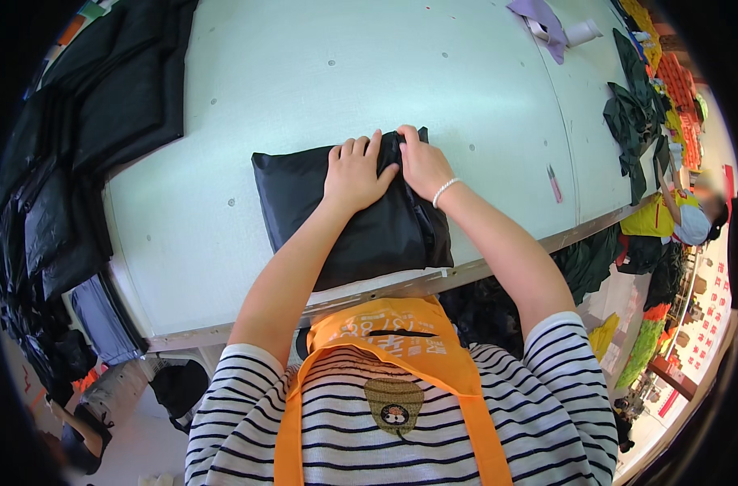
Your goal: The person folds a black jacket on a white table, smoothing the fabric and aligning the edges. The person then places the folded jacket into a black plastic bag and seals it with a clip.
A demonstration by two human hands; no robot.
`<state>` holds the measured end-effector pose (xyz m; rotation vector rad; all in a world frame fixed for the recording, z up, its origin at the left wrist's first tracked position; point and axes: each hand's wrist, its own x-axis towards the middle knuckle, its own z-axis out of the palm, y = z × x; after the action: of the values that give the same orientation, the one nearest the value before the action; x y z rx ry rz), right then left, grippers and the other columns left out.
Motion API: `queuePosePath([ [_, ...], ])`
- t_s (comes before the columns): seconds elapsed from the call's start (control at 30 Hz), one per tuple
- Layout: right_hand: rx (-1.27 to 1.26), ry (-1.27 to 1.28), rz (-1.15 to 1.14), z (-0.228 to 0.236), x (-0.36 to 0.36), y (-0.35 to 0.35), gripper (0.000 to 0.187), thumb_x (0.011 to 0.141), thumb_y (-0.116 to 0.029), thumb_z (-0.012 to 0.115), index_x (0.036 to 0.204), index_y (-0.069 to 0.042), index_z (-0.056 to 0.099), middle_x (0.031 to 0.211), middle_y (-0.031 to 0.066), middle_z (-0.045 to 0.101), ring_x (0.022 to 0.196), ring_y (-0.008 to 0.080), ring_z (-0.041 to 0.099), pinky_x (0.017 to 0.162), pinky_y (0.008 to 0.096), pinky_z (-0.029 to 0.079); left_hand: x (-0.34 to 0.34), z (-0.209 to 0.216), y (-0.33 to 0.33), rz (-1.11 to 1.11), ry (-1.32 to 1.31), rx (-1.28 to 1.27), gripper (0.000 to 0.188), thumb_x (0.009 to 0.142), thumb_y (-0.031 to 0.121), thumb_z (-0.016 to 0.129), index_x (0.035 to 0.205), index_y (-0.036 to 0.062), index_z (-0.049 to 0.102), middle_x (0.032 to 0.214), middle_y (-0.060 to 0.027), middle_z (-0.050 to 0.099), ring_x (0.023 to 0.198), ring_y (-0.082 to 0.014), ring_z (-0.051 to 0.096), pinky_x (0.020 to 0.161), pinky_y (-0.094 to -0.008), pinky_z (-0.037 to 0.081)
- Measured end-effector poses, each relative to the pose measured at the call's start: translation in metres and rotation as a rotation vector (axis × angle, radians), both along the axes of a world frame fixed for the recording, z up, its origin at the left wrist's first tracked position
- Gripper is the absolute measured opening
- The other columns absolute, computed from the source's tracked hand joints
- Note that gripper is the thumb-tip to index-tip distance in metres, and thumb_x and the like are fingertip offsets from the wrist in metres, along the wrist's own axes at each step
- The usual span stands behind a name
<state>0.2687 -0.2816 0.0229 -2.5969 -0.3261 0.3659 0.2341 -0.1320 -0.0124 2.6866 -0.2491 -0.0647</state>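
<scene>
A folded black bundle [296, 198] with a glossy surface lies on the table close in front of me; whether it is cloth or plastic I cannot tell. My left hand [357, 174] rests flat on its top, fingers stretched toward the far edge and thumb out to the right. At the far right corner, my right hand [424, 166] has its fingers curled over a narrow folded strip along the bundle's right side. The fingertips there are partly hidden by the hand and the black material.
Stacks of similar black bundles [126, 89] cover the table's left side. A small pointed tool with a pinkish handle [554, 185] lies to the right. Purple cloth [541, 26] and a white roll [582, 32] sit far right, near dark green cloth [631, 113]. Another person [691, 217] is beyond.
</scene>
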Motion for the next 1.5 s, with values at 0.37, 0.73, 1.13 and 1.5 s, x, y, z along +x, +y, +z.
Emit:
queuePosePath([
  [0.37, -0.138, 0.034, 0.079, -0.017, 0.037, 0.002, 0.017, 0.094, -0.020, 0.048, 0.101, -0.005, 0.048, 0.082, 0.0180, 0.064, 0.078, 0.0373, 0.061, 0.068, 0.0453, 0.048, 0.050, -0.017, -0.012, 0.211, 0.231, -0.044, 0.037, 0.090, 0.045, 0.047, 0.099, 0.0151, 0.068, 0.103, -0.0091, 0.064, 0.102, -0.0294, 0.055, 0.090, -0.0473, 0.036],
  [0.73, 0.135, 0.260, -0.059, -0.023, 0.048, -0.014, 0.014, 0.095, -0.017, 0.048, 0.095, -0.003, 0.048, 0.072, 0.0125, 0.061, 0.065, 0.0218, 0.061, 0.062, 0.0344, 0.048, 0.049, -0.002, -0.006, 0.024, 0.357, -0.203, 0.072, 0.065, 0.061, 0.067, 0.121, 0.0162, 0.056, 0.121, -0.0090, 0.057, 0.119, -0.0295, 0.045, 0.102, -0.0460, 0.029],
  [1.13, 0.393, 0.346, 0.182, -0.002, 0.002, -0.039, 0.074, 0.072, 0.004, 0.060, 0.139, -0.006, 0.029, 0.097, 0.0070, 0.048, 0.081, 0.0167, 0.049, 0.080, 0.0267, 0.044, 0.055, -0.020, 0.003, -0.061, 0.399, -0.310, 0.076, 0.065, 0.053, 0.073, 0.127, 0.0146, 0.051, 0.126, -0.0124, 0.053, 0.121, -0.0354, 0.042, 0.105, -0.0436, 0.030],
  [1.5, 0.065, -0.083, -0.149, 0.002, -0.023, -0.043, 0.016, 0.077, -0.007, 0.063, 0.092, -0.001, 0.062, 0.068, 0.0115, 0.063, 0.065, 0.0300, 0.062, 0.064, 0.0366, 0.050, 0.048, -0.010, -0.006, -0.019, 0.263, -0.202, 0.080, 0.060, 0.060, 0.072, 0.122, 0.0126, 0.055, 0.123, -0.0126, 0.056, 0.120, -0.0337, 0.045, 0.105, -0.0449, 0.029],
])
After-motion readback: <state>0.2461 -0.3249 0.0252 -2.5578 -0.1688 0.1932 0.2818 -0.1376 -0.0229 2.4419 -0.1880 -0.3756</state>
